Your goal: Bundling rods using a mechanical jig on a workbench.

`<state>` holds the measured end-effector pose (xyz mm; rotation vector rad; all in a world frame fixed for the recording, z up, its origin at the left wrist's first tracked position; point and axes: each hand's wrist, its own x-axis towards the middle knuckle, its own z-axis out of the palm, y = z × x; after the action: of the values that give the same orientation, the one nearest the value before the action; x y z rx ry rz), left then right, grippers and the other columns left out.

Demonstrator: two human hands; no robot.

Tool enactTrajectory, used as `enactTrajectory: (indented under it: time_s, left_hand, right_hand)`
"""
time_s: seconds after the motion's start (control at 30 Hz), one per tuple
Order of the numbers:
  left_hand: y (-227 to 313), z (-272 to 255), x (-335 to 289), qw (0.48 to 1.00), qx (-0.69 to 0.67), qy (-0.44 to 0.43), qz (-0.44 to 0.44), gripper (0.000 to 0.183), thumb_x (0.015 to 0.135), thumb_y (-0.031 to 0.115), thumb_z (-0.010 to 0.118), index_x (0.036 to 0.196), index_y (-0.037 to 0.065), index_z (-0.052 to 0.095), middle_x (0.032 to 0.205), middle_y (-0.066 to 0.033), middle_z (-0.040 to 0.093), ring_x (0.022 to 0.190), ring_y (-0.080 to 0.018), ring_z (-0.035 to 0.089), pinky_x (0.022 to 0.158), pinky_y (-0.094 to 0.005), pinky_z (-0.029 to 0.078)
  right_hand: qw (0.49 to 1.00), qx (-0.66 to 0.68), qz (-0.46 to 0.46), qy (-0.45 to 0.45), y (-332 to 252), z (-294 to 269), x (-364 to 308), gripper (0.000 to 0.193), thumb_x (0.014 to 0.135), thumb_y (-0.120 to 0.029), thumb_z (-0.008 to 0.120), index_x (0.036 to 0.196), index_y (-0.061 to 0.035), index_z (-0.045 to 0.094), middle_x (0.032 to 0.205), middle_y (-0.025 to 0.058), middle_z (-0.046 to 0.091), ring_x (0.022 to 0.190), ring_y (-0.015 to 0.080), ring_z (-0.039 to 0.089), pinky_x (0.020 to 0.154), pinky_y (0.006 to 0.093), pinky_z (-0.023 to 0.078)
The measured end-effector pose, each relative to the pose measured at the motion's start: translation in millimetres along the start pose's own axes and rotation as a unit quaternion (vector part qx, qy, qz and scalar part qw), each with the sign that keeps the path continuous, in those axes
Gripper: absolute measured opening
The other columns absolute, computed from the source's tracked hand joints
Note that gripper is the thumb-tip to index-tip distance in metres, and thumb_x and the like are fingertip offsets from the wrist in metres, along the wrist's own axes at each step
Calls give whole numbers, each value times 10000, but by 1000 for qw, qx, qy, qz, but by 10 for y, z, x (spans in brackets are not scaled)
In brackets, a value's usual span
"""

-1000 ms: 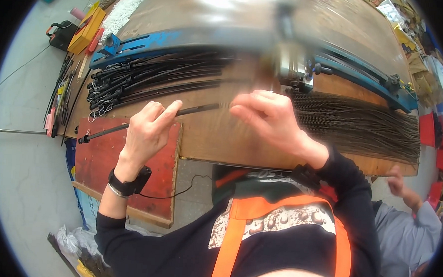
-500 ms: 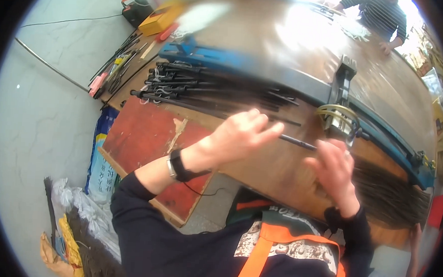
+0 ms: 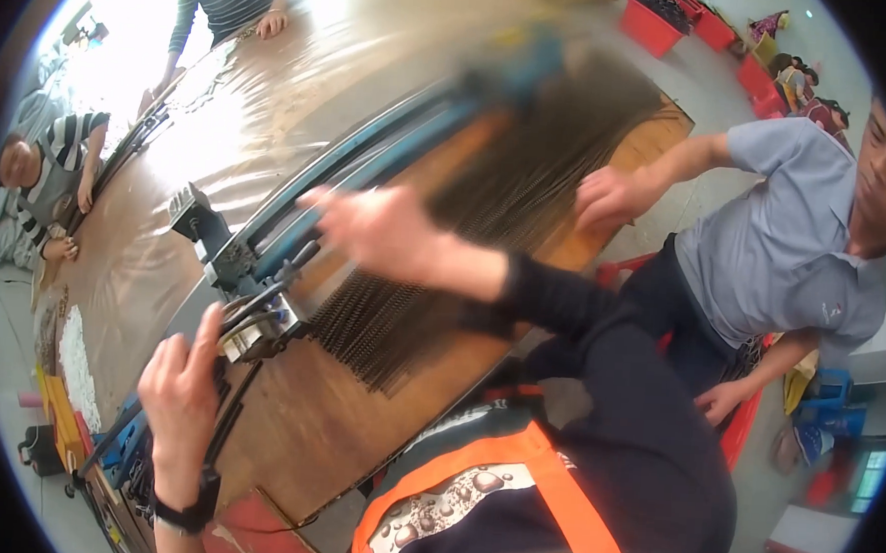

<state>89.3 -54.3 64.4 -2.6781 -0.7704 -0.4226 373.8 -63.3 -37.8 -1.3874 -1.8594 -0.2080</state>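
Your left hand, at eight o'clock, has its forefinger straight, the others curled; you can't tell whether it grips anything. Just beside it, at its two o'clock, the metal fixture looks silvery, blocky and black-levered. Your blurred right hand reaches out fingers-first near the blue rail; its grip is unclear. Dark, thin, ridged rods lie bundled at its six o'clock.

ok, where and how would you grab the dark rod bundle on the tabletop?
Likely by the lower-left ends of the dark rod bundle, grip from above, coming from the picture's lower left. The ends there stop side by side on the wooden tabletop. The middle looks awkward: the person's right hand and forearm cross in front of it.
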Motion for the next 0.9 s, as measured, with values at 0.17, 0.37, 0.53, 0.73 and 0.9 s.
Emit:
enactTrajectory:
  time_s: [0.17, 0.37, 0.53, 0.73, 0.9]
  left_hand:
    - [-132, 11, -17, 1000, 29, 1, 11, 488, 799, -6, 653, 1257, 163, 646, 680, -62, 393, 618, -212, 497, 556, -357, 424]
    - [-159, -5, -64, 1000, -16, -3, 2, 476, 800, 11, 664, 1252, 162, 648, 681, -59, 396, 622, -211, 499, 545, -356, 413]
    - [-99, -15, -243, 1000, -11, 3, -27, 455, 805, 36, 676, 1242, 163, 652, 679, -59, 403, 611, -210, 497, 535, -361, 407]
    - [-257, -67, -571, 996, -24, 12, -81, 451, 808, 32, 674, 1239, 160, 650, 679, -64, 414, 600, -209, 490, 540, -360, 418]
    - [-184, -90, -754, 995, -51, 2, -89, 417, 831, 2, 649, 1230, 121, 642, 708, -62, 484, 632, -219, 526, 584, -351, 449]
  right_hand:
    - [977, 117, -159, 78, -183, -111, 10, 397, 830, -273, 724, 1187, -122, 639, 757, 33, 641, 613, 195, 622, 540, 324, 521]
    - [978, 125, -136, 97, -221, -10, 122, 420, 802, -342, 739, 1147, -115, 656, 689, 20, 599, 578, 194, 589, 508, 318, 506]
    - [971, 177, -141, 82, -440, 251, 69, 435, 767, -395, 751, 1109, -135, 686, 632, 6, 549, 559, 173, 559, 485, 313, 478]
    - [970, 153, -183, 51, -525, 141, 139, 322, 796, -303, 755, 1066, -133, 704, 633, 6, 544, 569, 153, 561, 469, 296, 452]
    - [963, 147, -216, 59, -607, 257, 146, 255, 830, -204, 734, 1067, -116, 704, 667, 23, 566, 587, 152, 573, 478, 282, 451]
